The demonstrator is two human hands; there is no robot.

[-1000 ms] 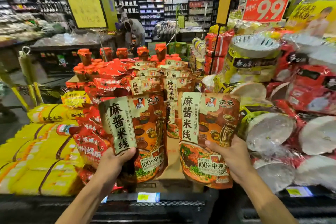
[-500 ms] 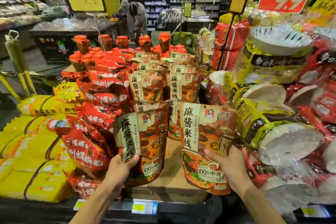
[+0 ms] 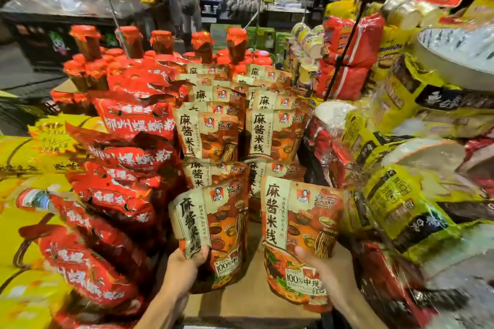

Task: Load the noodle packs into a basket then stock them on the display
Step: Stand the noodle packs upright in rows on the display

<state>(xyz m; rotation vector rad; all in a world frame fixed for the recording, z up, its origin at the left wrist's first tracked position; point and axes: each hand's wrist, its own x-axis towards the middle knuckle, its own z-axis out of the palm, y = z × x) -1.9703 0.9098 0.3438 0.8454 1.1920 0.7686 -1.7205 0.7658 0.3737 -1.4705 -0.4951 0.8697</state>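
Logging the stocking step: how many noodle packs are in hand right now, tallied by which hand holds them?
Packs in the left hand: 1, the left pack
Packs in the right hand: 1, the right pack
Total in hand: 2

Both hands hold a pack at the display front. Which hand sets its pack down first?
Probably left. The left hand holds its noodle pack directly before the left column; the right hand holds its pack lower and nearer.
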